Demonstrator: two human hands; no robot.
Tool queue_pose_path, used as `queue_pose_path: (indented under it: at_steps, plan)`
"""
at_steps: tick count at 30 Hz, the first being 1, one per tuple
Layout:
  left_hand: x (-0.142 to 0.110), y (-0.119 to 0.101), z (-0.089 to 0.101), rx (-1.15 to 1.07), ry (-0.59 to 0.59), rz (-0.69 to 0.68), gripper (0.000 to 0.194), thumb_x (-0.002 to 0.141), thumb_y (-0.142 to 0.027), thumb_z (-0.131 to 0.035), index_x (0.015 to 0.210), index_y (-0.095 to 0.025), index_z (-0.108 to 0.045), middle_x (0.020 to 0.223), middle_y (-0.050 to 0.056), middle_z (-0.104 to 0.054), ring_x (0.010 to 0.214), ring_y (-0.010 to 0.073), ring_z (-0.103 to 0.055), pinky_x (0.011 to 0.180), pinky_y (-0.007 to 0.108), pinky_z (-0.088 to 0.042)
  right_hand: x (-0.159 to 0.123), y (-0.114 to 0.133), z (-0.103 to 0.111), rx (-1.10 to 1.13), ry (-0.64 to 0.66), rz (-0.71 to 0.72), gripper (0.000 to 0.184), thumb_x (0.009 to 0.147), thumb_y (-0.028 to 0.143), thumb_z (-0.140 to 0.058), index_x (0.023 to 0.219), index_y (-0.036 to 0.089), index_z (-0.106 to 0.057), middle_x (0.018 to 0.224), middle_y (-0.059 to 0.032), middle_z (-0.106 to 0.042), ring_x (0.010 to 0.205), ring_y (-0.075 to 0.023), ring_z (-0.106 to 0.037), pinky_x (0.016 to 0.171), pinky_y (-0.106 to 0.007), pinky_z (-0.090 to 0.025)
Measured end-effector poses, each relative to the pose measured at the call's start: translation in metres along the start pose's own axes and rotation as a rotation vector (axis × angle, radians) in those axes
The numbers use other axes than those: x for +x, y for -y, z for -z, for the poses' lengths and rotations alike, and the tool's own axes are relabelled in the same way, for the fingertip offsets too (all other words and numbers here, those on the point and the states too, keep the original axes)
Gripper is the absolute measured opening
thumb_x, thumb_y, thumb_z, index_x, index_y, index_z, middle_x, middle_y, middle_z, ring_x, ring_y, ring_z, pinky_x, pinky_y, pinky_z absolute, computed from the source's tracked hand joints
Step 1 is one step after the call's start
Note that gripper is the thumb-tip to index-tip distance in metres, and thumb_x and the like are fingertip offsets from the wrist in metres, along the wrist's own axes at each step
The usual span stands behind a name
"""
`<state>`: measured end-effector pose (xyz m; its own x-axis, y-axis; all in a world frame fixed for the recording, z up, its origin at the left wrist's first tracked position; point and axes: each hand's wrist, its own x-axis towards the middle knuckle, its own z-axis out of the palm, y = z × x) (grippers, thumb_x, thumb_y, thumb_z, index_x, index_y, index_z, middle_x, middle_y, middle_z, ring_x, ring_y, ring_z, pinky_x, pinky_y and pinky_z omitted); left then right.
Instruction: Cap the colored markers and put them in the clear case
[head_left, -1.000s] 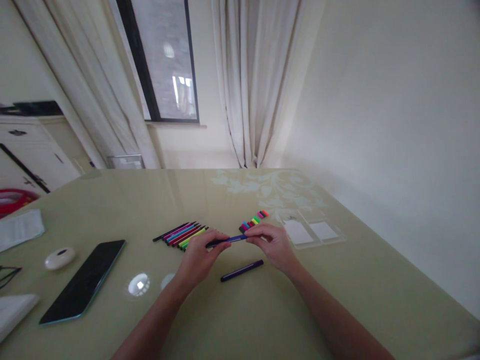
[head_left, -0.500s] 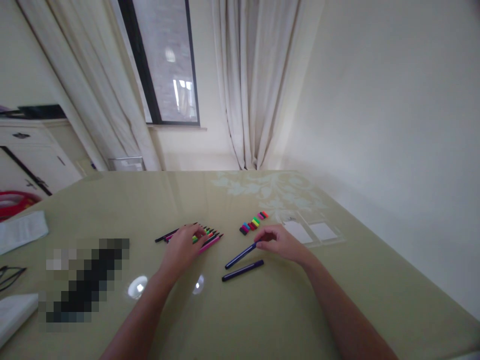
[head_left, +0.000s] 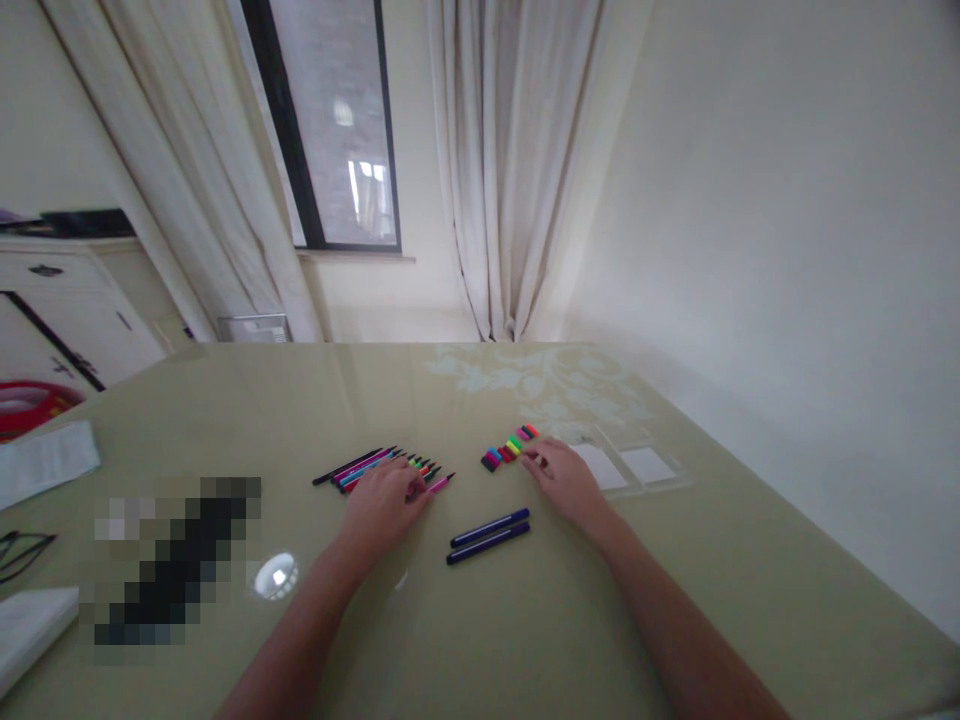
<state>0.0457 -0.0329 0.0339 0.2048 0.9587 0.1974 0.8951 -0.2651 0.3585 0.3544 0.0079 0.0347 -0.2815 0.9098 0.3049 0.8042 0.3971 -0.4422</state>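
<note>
My left hand (head_left: 384,503) lies curled over a row of uncapped coloured markers (head_left: 367,465) on the green table (head_left: 525,620). Its fingers close on a pink marker (head_left: 440,483) whose tip sticks out to the right. My right hand (head_left: 561,478) reaches toward a short row of coloured marker caps (head_left: 504,450), fingertips pinched together at the row's near side. What they pinch is too small to make out. Two capped dark blue markers (head_left: 490,534) lie side by side between my hands, touched by neither.
A clear plastic case (head_left: 637,468) lies right of my right hand. At the left are a pixelated dark flat object (head_left: 172,555), a folded white cloth (head_left: 45,462), glasses (head_left: 22,552) and a white item (head_left: 30,622). The wall runs close along the table's right edge.
My right hand set the blue marker down beside the other capped one and moved up to the caps. My left hand left that marker, went to the row and drew a pink marker out.
</note>
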Motion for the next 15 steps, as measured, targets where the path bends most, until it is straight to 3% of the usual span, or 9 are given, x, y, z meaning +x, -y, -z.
queue_pose_path:
  at_steps: [4,8,15]
  plan:
    - [0.001,-0.007,0.002,-0.03,-0.027,-0.029,0.021,0.092,-0.038,-0.061,0.081,-0.024,-0.073,0.089,0.005,-0.073,0.092,0.0262,-0.065,0.079,0.034,-0.044,0.005,-0.003,-0.006,-0.308,-0.073,-0.02,0.032,0.102,0.022,-0.047,0.123,0.021,-0.071,0.12,-0.0129,-0.069,0.111,-0.028,-0.059,0.098,-0.04,-0.044]
    - [0.002,-0.012,0.004,-0.101,-0.042,0.011,0.022,0.094,-0.042,-0.06,0.088,-0.025,-0.073,0.091,0.004,-0.076,0.091,0.0268,-0.067,0.079,0.035,-0.046,0.008,-0.002,-0.014,-0.432,-0.049,-0.015,0.038,0.101,0.021,-0.049,0.136,0.023,-0.063,0.138,-0.0134,-0.061,0.12,-0.031,-0.053,0.098,-0.043,-0.042]
    - [0.004,-0.011,0.002,-0.268,-0.11,0.013,0.026,0.094,-0.048,-0.06,0.092,-0.025,-0.072,0.089,0.003,-0.077,0.085,0.0233,-0.071,0.078,0.034,-0.05,0.008,-0.004,-0.018,-0.428,-0.055,-0.013,0.026,0.102,0.027,-0.052,0.12,0.021,-0.07,0.129,-0.0121,-0.065,0.117,-0.0295,-0.054,0.096,-0.042,-0.041]
